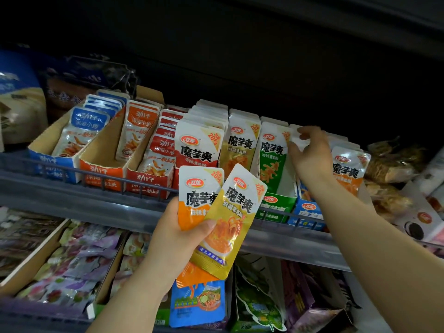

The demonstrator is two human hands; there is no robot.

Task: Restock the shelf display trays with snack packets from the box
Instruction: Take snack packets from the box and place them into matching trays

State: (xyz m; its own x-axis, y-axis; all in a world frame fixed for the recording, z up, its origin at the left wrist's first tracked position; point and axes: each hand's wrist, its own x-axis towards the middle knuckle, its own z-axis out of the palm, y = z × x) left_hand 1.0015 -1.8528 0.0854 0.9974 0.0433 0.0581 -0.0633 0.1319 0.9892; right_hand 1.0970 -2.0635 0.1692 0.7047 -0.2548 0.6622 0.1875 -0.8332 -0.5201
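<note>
Grey shelf w/ row of display trays (snack pkts upright inside).

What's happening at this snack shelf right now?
A person is restocking snack packets. The left hand grips a fan of packets: a yellow packet in front, an orange packet behind, a blue packet lowest. The right hand reaches into the blue display tray and pinches the top of a white-topped packet standing there.

- Yellow packet and orange packet, fanned upright and overlapping, held in the left hand before the shelf.
- White-topped packet, pinched by the right hand above the blue display tray.
- Green display tray, its green packets standing upright at the back.
</note>
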